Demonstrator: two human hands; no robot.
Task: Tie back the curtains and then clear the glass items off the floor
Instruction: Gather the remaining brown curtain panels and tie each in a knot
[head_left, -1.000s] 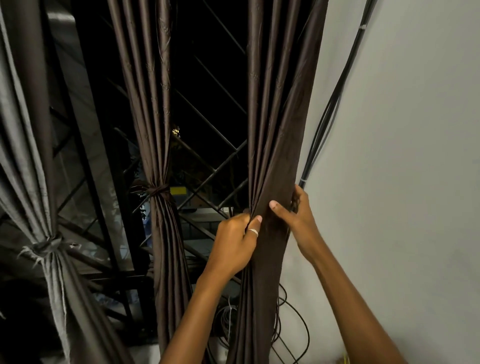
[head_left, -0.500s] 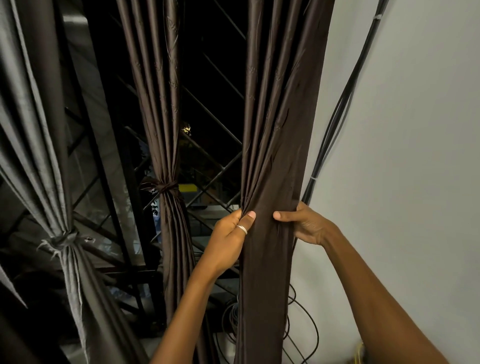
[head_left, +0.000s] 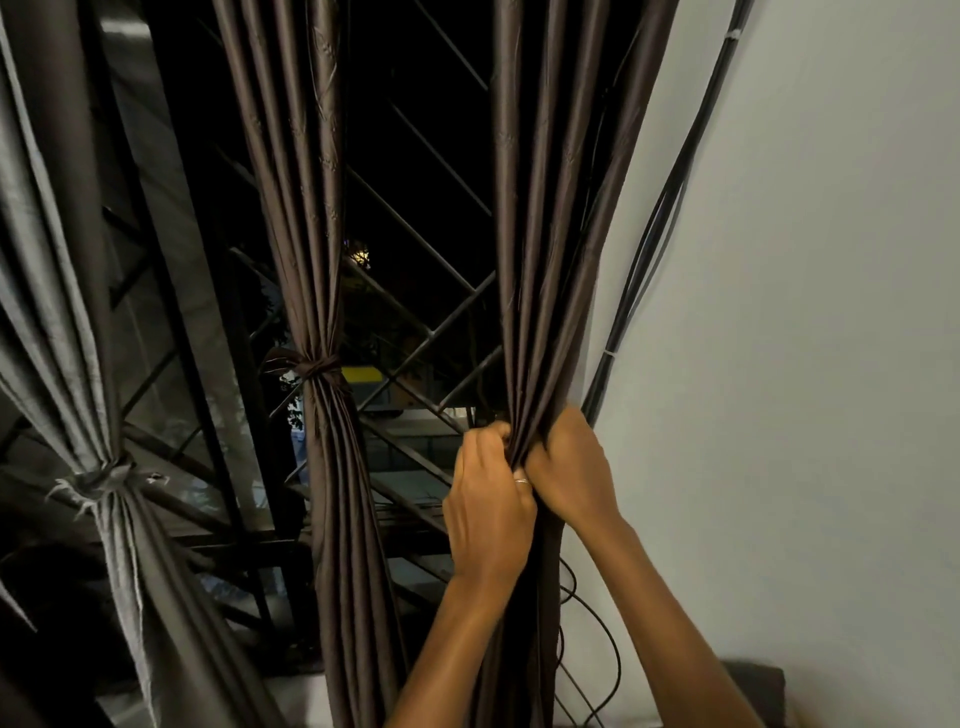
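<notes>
Two hands squeeze one dark brown satin curtain panel (head_left: 550, 234), the rightmost of three, into a tight bunch at about waist height of the drape, just beside the white wall (head_left: 831, 312). The left hand (head_left: 488, 509) has its fingers curled in and pinches the folds from the window side, and a thin silver ring (head_left: 522, 481) shows where it meets the cloth. The right hand (head_left: 566, 467) wraps round the bundle from the wall side, knuckles up, fingers closed on the fabric. Holding it from both sides likely keeps the pleats together so a tie can go round them; no loose tie or cord is visible in either hand.

The matching brown curtain (head_left: 306, 208) in the middle is already cinched by a brown fabric band (head_left: 317, 368), and the grey curtain (head_left: 62, 338) at far left is knotted with a frayed grey strip (head_left: 101, 480), so this panel looks like the last one untied.

Behind them stands a black metal window grille (head_left: 441, 332) with darkness outside and a yellow patch (head_left: 363, 374) too small to identify. A bundle of black cables (head_left: 649, 260) runs down the wall and loops near the floor. No glass items are in view, and no writing can be read anywhere.
</notes>
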